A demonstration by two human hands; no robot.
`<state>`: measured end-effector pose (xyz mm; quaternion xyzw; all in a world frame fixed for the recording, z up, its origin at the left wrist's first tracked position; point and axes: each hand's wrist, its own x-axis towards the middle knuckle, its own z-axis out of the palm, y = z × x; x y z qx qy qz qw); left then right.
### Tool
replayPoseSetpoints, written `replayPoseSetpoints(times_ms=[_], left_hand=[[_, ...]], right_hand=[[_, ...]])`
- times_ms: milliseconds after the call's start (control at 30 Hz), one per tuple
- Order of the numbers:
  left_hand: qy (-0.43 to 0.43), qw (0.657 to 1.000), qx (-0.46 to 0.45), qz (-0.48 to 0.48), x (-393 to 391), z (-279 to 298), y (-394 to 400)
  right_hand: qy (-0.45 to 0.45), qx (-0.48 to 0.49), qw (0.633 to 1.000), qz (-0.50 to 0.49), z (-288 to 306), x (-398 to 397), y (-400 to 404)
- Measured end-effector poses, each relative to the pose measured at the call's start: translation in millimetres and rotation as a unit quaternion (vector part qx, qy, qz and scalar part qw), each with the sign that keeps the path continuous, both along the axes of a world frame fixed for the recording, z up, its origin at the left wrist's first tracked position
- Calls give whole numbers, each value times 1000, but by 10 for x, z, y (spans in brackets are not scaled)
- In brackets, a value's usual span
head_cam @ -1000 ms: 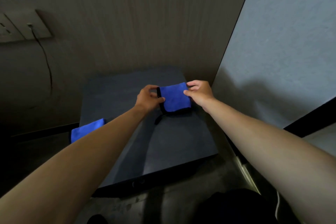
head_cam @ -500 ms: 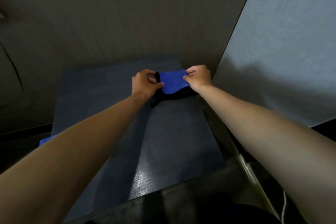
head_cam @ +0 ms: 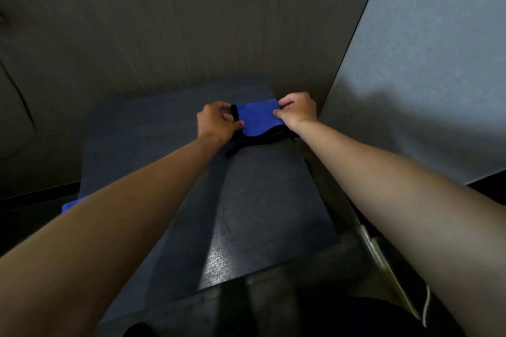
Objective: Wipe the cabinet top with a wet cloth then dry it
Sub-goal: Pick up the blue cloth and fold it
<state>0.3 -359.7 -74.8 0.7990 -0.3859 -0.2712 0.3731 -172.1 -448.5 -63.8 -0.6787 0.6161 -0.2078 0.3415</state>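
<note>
Both hands, left hand (head_cam: 216,123) and right hand (head_cam: 297,111), have fingers clamped on the folded blue microfibre cloth (head_cam: 257,119) at the dark cabinet top (head_cam: 268,200)'s far right corner; wiping seems barely begun.

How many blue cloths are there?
2. One blue cloth is held by both hands at the cabinet top's far end; a second cloth peeks out behind the left forearm, mostly hidden.

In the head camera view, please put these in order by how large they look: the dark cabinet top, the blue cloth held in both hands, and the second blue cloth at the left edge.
1. cabinet top
2. held blue cloth
3. second blue cloth; the left arm hides most of it, so its true size is unsure.
</note>
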Motion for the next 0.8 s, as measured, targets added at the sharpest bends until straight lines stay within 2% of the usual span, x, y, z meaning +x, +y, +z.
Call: replayPoseSetpoints(times_ms=[233, 400, 800], left_hand=[[10, 1000, -13, 18, 88, 311, 158], [-18, 999, -34, 20, 171, 674, 409], [-63, 997, -31, 22, 530, 1425, 1474]], right_hand=[[24, -51, 998, 2, 308, 32, 153], [-2, -27, 999, 27, 624, 221, 423], [-22, -42, 989, 139, 1203, 961, 1467]])
